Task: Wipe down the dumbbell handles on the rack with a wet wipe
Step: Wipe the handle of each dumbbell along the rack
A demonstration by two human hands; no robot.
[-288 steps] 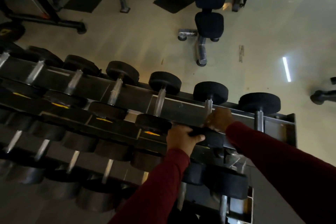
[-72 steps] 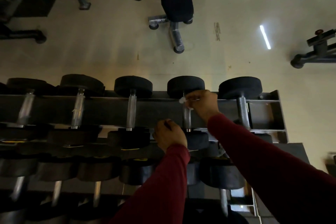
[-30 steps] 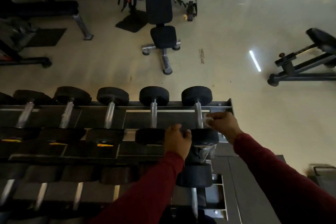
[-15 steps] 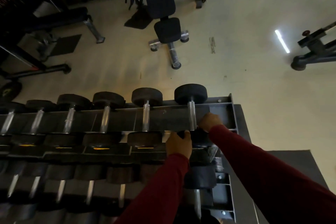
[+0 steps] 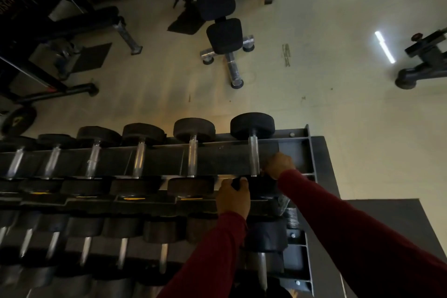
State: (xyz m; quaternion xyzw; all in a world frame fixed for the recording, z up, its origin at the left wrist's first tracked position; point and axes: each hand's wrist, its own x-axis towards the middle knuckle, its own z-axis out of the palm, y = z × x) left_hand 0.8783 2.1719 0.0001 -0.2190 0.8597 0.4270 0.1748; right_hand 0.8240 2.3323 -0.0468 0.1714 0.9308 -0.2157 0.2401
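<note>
A dark three-tier rack [image 5: 307,152] holds rows of black-headed dumbbells with chrome handles. The rightmost top-row dumbbell's knurled handle [image 5: 254,155] is bare along most of its length. My right hand [image 5: 278,166] is fisted just right of the handle's near end, touching it. The wet wipe is hidden inside that fist. My left hand [image 5: 233,197] grips the near head [image 5: 260,186] of the same dumbbell from the left. Both arms wear dark red sleeves.
More dumbbells [image 5: 192,157] fill the top row leftward, and two lower tiers sit below my arms. Beyond the rack on the pale floor stand an adjustable bench [image 5: 225,34], a flat bench [image 5: 84,22] and a machine base [image 5: 420,65]. A dark mat [image 5: 387,215] lies to the right.
My right hand has slid down the rightmost handle from its middle to the near end, and the white wipe is no longer visible. My left hand stays on the near head.
</note>
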